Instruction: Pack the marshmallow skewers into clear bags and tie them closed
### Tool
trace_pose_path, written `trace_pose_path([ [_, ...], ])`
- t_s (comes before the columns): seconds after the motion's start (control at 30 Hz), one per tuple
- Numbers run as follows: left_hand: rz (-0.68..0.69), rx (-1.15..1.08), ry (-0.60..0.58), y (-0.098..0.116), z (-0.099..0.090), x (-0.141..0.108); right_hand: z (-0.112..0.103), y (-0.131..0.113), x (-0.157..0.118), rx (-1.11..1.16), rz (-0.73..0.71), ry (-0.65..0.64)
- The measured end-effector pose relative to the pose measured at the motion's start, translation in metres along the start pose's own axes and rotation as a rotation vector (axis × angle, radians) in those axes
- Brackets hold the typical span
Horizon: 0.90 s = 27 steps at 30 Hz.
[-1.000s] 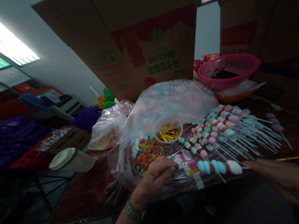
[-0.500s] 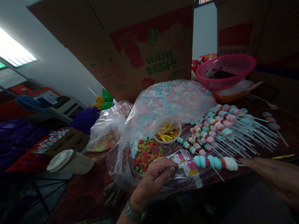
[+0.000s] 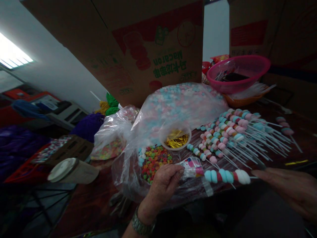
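My left hand [image 3: 166, 181], with a watch at the wrist, pinches a clear wrapper bag [image 3: 192, 166] printed in pink, yellow and blue. Level with the bag's right end is a marshmallow skewer [image 3: 224, 177] of blue twists, red pieces and a white end; whether its tip is inside the bag I cannot tell. At the skewer's right end, my right hand [image 3: 284, 186] has its long fingers at the thin white stick, closed on it as far as I can see; the thumb is hidden. Behind the skewer lies a pile of finished marshmallow skewers [image 3: 230, 130], sticks toward the right.
A tub of gold twist ties [image 3: 177, 141] stands on a big plastic bag of marshmallows [image 3: 180, 104]. Ring candies [image 3: 155, 162] lie left of it. Farther out are a lidded cup [image 3: 74, 170], a pink basket [image 3: 239, 74] and a large cardboard box [image 3: 148, 43].
The wrapper bag has turned a little and lies straighter toward the skewer. The whole view has shifted slightly; both hands keep nearly the same places.
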<state>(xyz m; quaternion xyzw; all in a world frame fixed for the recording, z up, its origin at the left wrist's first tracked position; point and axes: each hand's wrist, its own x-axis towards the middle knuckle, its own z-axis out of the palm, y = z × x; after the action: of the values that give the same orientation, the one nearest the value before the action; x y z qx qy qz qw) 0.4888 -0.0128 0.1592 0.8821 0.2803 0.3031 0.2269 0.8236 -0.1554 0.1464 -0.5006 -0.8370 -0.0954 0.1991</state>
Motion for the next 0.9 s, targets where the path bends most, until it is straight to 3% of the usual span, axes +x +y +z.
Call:
trace_pose_path([
  [0.13,-0.022,-0.042,-0.075,0.001,-0.001,-0.002,-0.008,-0.004,0.012,0.028,-0.041,0.052],
  [0.27,-0.112,-0.127,-0.072,-0.003,-0.002,-0.005,-0.009,-0.003,0.013,0.077,0.003,0.052],
  [0.9,-0.229,-0.296,-0.094,-0.005,0.002,-0.009,0.015,-0.008,0.007,0.329,0.221,0.086],
])
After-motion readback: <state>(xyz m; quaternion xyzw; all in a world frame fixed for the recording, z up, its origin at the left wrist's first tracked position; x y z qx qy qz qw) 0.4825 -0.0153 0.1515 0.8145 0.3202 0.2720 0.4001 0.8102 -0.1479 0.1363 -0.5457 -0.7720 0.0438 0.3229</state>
